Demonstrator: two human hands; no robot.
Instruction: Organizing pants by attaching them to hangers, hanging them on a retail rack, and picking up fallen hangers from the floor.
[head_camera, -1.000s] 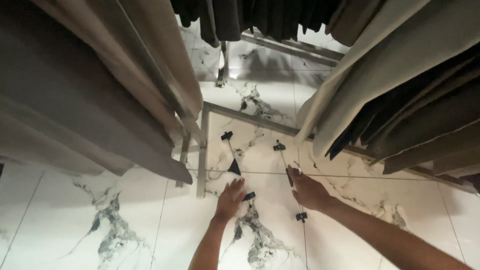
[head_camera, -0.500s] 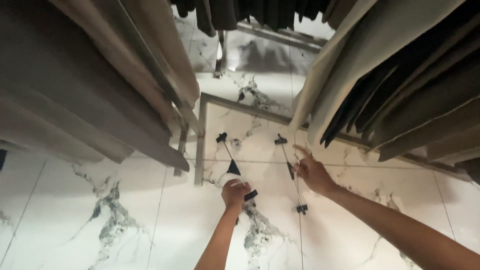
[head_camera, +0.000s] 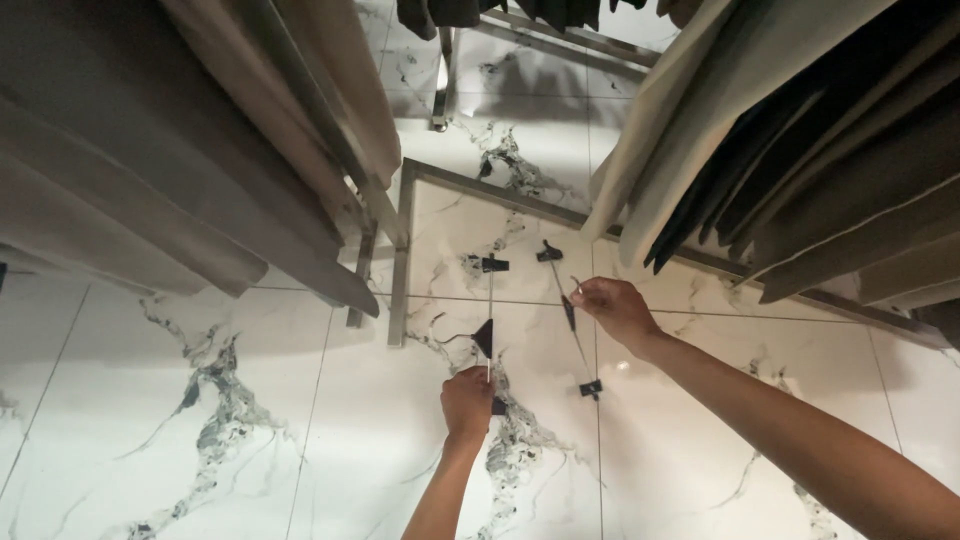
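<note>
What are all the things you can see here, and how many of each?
clip hangers: two, thin metal bars with black clips, lying on the floor between the hands.
hanging garments: many, grey and beige on the left, dark and beige on the right, hanging over both sides.
rack frame: one, silver metal, on the floor under the left garments.
floor: white marble tiles with grey veins, all across the bottom.
left hand: one, gripping the near end of the left hanger.
right hand: one, pinching the hook of the right hanger.
</note>
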